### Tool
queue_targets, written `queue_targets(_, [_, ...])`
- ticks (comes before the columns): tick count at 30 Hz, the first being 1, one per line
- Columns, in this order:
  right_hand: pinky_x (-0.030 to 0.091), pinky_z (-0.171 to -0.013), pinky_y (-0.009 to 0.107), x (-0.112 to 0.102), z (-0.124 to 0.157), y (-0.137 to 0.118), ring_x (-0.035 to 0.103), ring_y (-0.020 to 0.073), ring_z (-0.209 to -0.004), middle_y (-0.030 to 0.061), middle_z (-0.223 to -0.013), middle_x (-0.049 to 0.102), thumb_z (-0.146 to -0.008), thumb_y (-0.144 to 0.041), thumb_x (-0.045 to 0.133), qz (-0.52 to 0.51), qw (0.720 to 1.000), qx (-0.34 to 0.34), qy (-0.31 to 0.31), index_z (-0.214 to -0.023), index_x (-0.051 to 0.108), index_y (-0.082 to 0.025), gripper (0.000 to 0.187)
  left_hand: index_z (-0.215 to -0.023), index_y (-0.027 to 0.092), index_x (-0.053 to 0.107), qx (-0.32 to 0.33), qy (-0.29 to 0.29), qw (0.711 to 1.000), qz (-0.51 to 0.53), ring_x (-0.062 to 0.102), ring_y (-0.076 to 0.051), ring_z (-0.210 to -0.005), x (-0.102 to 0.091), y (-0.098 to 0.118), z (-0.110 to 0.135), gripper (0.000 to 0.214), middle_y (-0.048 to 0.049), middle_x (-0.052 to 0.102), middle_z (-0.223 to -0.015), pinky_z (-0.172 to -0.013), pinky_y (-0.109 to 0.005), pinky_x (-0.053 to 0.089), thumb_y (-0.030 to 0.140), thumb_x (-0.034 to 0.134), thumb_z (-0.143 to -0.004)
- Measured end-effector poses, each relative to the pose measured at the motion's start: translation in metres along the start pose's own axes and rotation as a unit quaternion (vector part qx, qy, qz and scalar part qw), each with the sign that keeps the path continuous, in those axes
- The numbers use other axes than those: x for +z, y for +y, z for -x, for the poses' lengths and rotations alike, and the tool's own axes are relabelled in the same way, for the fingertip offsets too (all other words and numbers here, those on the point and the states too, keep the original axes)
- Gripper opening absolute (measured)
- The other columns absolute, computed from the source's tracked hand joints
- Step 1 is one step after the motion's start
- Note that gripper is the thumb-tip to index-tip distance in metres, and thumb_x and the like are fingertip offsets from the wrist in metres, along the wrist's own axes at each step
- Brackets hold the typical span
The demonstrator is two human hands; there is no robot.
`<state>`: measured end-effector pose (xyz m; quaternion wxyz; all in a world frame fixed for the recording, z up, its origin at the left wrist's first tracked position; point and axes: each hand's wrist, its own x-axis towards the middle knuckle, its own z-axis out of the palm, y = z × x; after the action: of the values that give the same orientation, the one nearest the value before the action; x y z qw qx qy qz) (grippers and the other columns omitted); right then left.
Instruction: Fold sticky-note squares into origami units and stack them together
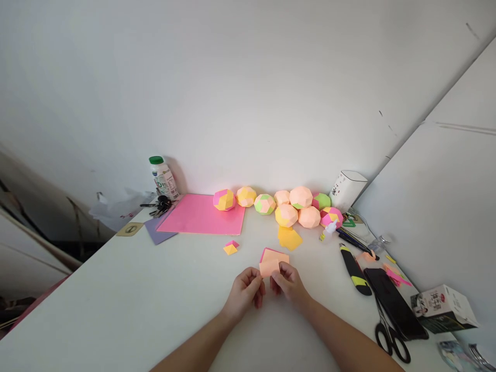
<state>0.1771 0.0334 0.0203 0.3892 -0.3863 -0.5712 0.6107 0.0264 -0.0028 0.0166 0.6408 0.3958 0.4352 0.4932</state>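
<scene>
Left hand (245, 290): it pinches the left edge of the small peach paper (268, 268) between thumb and fingers.
Right hand (289, 283): it grasps the same paper at the right edge, so this piece is shared by both hands.
Place of the peach paper: over the middle of the white surface (116, 294), on the near side of the peach sheets (279, 255), which it partly hides.
Folded piece (231, 248): pink and yellow, it lies to the left of these sheets and a little farther.
Yellow papers (290, 238): they lie farther than the hands, just before the group of paper balls (301, 197).
Pink board (201, 219): far left, with a pink-and-yellow ball (224, 200) on its right part.
Right side: a cutter (353, 268), a black flat object (395, 302) and, nearer, scissors (383, 316).
Bottle (166, 180): white with a green cap, it stands at the far left.
</scene>
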Motion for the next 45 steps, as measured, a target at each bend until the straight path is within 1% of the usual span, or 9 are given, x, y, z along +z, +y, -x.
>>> queue_targets(4, [0.037,-0.044,0.022,-0.001,-0.001,0.0,0.046,0.0085,-0.043,-0.0036,-0.053,0.053,-0.079,-0.042,0.056,0.008,1.0,-0.009,0.005,-0.064,0.044,-0.018,0.031,-0.075,0.019,0.039,0.018,0.021,0.998,0.061,0.051,-0.009,-0.038,-0.001,0.0,-0.002,0.028,0.0032,0.058,-0.06,-0.039,-0.021,0.037,0.046,0.046,-0.083])
queue_targets(8, [0.04,-0.045,0.023,-0.001,-0.001,0.004,0.049,0.0095,-0.046,-0.0017,-0.056,0.054,-0.078,-0.042,0.059,0.05,0.998,-0.024,-0.004,-0.061,0.052,-0.016,0.032,-0.081,0.019,0.042,0.019,0.013,0.997,0.07,0.051,-0.01,-0.038,-0.001,0.0,-0.003,0.033,0.0027,0.057,-0.06,-0.037,-0.021,0.036,0.052,0.04,-0.084])
queue_targets(17, [0.042,-0.045,0.023,0.0,-0.003,0.008,0.05,0.0102,-0.046,-0.0007,-0.057,0.056,-0.078,-0.042,0.059,0.07,0.997,-0.018,0.019,-0.062,0.06,-0.015,0.031,-0.084,0.017,0.049,0.015,0.004,0.998,0.059,0.05,-0.009,-0.039,-0.003,-0.002,-0.003,0.033,0.0013,0.057,-0.062,-0.038,-0.021,0.037,0.049,0.047,-0.082])
queue_targets(22, [0.042,-0.047,0.024,-0.001,-0.003,0.01,0.051,0.0114,-0.048,-0.0001,-0.059,0.057,-0.081,-0.035,0.055,0.047,0.999,-0.023,0.007,-0.084,0.065,-0.016,0.022,-0.091,0.015,0.053,0.006,0.006,0.999,0.036,0.047,-0.009,-0.036,-0.002,-0.001,-0.004,0.031,0.0042,0.054,-0.052,-0.038,-0.021,0.037,0.043,0.057,-0.077])
queue_targets(27, [0.042,-0.047,0.024,-0.001,-0.002,0.012,0.051,0.0107,-0.048,-0.0005,-0.068,0.057,-0.081,-0.029,0.051,-0.002,1.0,-0.011,0.014,-0.101,0.052,-0.019,0.023,-0.079,0.015,0.053,0.007,0.015,1.0,0.005,0.046,-0.009,-0.035,0.0,0.002,-0.004,0.034,0.0035,0.054,-0.048,-0.038,-0.021,0.037,0.049,0.053,-0.078])
queue_targets(31, [0.04,-0.046,0.022,0.0,-0.001,0.009,0.049,0.0078,-0.049,0.0,-0.084,0.056,-0.078,-0.023,0.052,-0.023,0.998,-0.05,0.006,-0.089,0.045,-0.022,0.013,-0.075,0.016,0.051,0.011,0.025,1.0,0.012,0.048,-0.009,-0.036,0.0,0.001,-0.005,0.035,0.0032,0.054,-0.05,-0.039,-0.021,0.038,0.051,0.052,-0.079])
queue_targets(35, [0.042,-0.051,0.024,0.001,0.0,0.006,0.052,0.0105,-0.059,0.0043,-0.093,0.053,-0.076,-0.02,0.054,0.042,0.991,-0.117,-0.05,-0.078,0.053,-0.02,0.002,-0.077,0.017,0.051,0.018,0.031,0.999,0.01,0.048,-0.011,-0.037,0.0,0.0,-0.005,0.034,0.0039,0.054,-0.044,-0.04,-0.022,0.039,0.051,0.05,-0.08])
queue_targets(38, [0.043,-0.051,0.025,0.001,-0.001,0.007,0.052,0.0129,-0.064,0.0062,-0.091,0.052,-0.075,-0.019,0.056,0.089,0.984,-0.147,-0.052,-0.078,0.061,-0.019,0.006,-0.077,0.017,0.051,0.016,0.038,0.999,0.008,0.049,-0.011,-0.037,0.0,0.0,-0.005,0.035,0.0046,0.053,-0.042,-0.042,-0.022,0.039,0.051,0.049,-0.08])
queue_targets(45, [0.046,-0.059,0.029,-0.001,-0.004,0.011,0.054,0.0155,-0.069,0.0041,-0.077,0.053,-0.078,-0.027,0.06,0.152,0.975,-0.159,-0.029,-0.08,0.067,-0.02,0.011,-0.08,0.017,0.051,0.013,0.039,0.999,0.011,0.055,-0.012,-0.043,0.001,0.001,-0.005,0.034,0.0028,0.057,-0.049,-0.042,-0.022,0.043,0.051,0.05,-0.08])
